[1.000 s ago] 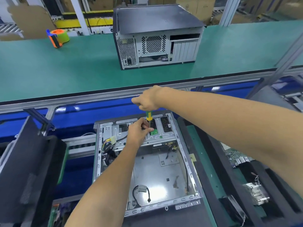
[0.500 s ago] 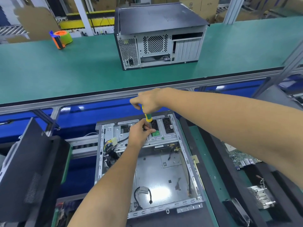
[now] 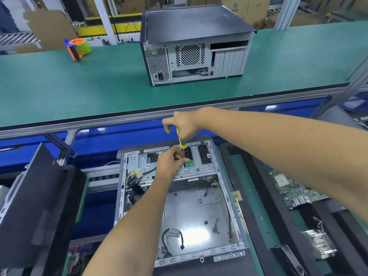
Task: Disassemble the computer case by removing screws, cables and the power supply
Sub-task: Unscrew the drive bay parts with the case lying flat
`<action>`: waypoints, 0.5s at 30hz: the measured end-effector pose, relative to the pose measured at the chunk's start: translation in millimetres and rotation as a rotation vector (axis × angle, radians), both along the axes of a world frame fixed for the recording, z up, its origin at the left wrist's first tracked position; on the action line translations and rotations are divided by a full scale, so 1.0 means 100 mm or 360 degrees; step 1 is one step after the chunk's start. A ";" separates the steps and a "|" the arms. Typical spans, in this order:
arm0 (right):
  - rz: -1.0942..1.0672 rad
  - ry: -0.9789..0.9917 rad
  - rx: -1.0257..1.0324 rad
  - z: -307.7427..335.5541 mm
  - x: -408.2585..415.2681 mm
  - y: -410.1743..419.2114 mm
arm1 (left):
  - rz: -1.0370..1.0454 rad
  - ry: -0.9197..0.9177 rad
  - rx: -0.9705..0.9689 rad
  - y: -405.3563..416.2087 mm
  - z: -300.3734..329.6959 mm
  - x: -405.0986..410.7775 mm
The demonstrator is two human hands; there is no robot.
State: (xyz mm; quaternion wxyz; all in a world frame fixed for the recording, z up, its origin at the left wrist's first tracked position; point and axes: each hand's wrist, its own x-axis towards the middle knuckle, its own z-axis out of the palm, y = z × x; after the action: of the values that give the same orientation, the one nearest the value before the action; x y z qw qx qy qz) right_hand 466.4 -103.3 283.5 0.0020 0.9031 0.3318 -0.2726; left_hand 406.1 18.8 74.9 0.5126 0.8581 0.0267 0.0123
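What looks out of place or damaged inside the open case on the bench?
Nothing looks damaged. A loose black cable lies unplugged on the floor of the open case, and a wire bundle hangs free at its left wall.

The open case point(image 3: 199, 222) at the centre is bare grey sheet metal, its floor smooth and glossy with a bright glare near 6 o'clock. The screwdriver point(image 3: 181, 142) has a shiny yellow-and-green plastic handle. At 12 o'clock the belt point(image 3: 59, 86) is matt green, and the closed case point(image 3: 196, 44) on it has a matt black lid and perforated metal back.
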 end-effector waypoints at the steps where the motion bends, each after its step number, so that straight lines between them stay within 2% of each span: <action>1: -0.0003 -0.0076 -0.0076 -0.01 -0.01 -0.01 | 0.0001 0.0003 0.0001 0.00 0.00 0.00; 3: 0.0103 -0.0412 -0.0329 -0.02 -0.01 0.00 | 0.0005 0.0009 0.0005 -0.01 0.01 -0.01; 5: 0.0189 -0.0546 -0.0336 -0.04 0.00 0.00 | 0.0011 0.0000 0.0021 0.00 0.01 -0.01; 9: 0.0078 -0.0056 0.0219 -0.08 -0.02 -0.06 | -0.0003 -0.0021 0.0049 -0.01 0.02 -0.01; 10: 0.0088 -0.0004 0.0263 -0.09 -0.06 -0.07 | -0.0008 -0.0027 0.0060 -0.01 0.02 -0.01; 12: 0.0083 -0.0100 0.0133 -0.10 -0.10 -0.01 | -0.0011 -0.0037 0.0082 0.00 0.03 -0.01; 15: 0.0109 -0.0433 -0.0264 -0.07 -0.10 0.11 | -0.0008 -0.0018 0.0082 -0.01 0.03 -0.01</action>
State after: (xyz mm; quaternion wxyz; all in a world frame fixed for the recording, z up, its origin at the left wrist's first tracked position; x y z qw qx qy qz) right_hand 456.3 -91.8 276.1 0.1308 0.9166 0.3354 -0.1739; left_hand 405.4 18.0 78.2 0.4904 0.8711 0.0213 0.0164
